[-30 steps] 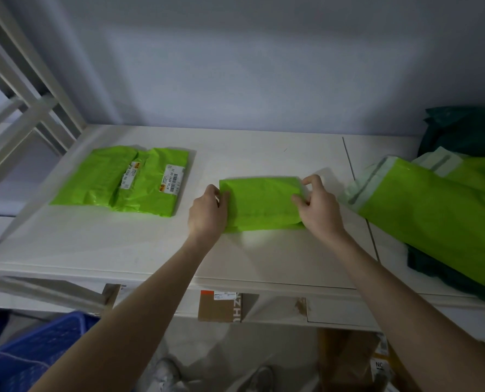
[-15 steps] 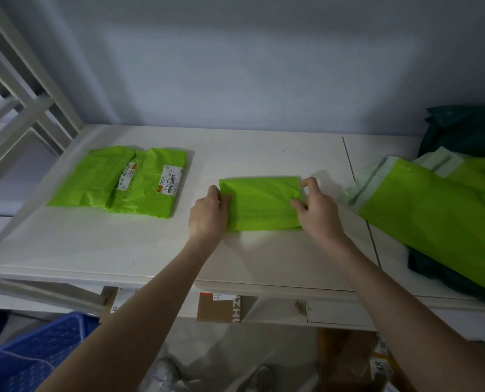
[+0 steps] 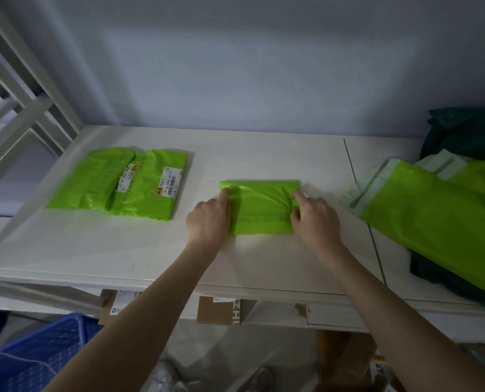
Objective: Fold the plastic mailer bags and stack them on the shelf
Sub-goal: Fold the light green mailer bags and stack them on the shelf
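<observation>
**Folded green mailer bag, mid-shelf, under both hands**

Folded mailer bag (image 3: 259,207): lime-green plastic, compact rectangle, lying flat at the middle of the white shelf (image 3: 139,250).
Left hand (image 3: 208,219): at the bag's left edge, fingers (image 3: 225,193) together and extended, resting on the upper left corner.
Right hand (image 3: 315,219): at the bag's right edge, fingers (image 3: 296,197) bent, pinching the wrinkled plastic.
Two folded green mailers (image 3: 122,183): to the left on the shelf, overlapping side by side, each bearing a white barcode label, well apart from the held bag.
Unfolded green mailers (image 3: 434,219): piled at the right, pale adhesive flaps toward the centre, lying over dark green bags (image 3: 467,131).
Below the shelf: blue plastic crate (image 3: 34,355), cardboard boxes (image 3: 218,309).
</observation>
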